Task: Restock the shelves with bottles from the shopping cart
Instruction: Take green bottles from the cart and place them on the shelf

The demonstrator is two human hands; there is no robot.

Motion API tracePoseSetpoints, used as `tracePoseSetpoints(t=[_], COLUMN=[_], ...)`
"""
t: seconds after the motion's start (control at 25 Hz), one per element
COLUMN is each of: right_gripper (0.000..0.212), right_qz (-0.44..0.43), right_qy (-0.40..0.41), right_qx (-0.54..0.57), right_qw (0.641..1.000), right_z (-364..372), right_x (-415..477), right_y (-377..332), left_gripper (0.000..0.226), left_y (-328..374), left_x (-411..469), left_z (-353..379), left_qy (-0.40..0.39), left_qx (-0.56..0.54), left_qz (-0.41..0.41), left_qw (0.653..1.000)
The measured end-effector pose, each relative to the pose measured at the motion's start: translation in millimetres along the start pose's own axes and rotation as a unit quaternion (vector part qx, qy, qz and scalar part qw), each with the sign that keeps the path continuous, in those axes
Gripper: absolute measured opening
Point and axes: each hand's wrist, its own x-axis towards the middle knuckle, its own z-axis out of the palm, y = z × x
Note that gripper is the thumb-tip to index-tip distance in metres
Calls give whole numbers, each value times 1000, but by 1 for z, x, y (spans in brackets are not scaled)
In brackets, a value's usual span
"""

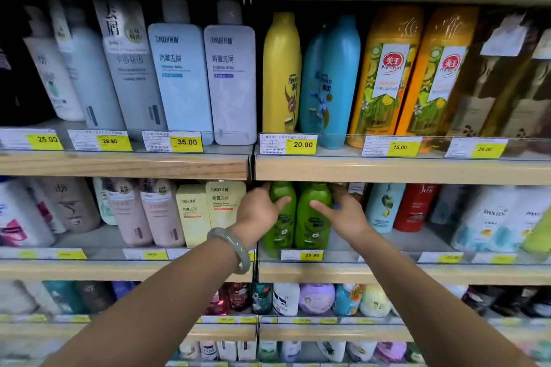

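Note:
Two green shampoo bottles stand upright side by side on the second shelf (387, 272), above a 29.90 price tag. My left hand (258, 211), with a grey-green bangle on the wrist, wraps around the left green bottle (281, 226) from its left side. Around the right green bottle (313, 228) my right hand (343, 213) curls from the right, thumb across the front. Both bottles rest on the shelf near its front edge. The shopping cart is out of view.
Cream boxes (208, 211) and pink bottles stand left of the green pair; a light blue bottle (384, 205) and a red one (416, 207) stand to the right. The shelf above holds yellow, blue and orange bottles. A bare strip of shelf lies beside my right wrist.

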Motion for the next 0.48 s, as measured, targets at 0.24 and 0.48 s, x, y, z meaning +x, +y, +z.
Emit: tracePoseSetpoints(t=[0.24,0.48], right_gripper=[59,68], right_qz=[-51,107], right_qy=[25,-34], right_qx=[-150,-200], right_qw=[987,973], right_z=[4,6], right_x=[-5,-15], right_y=[-1,18], left_gripper=[62,59], left_y=[5,-3], left_x=[-9,-36], left_z=[9,36], left_qy=[38,-4], left_qx=[34,-114], left_qz=[-7,-160], left_qw=[999,981])
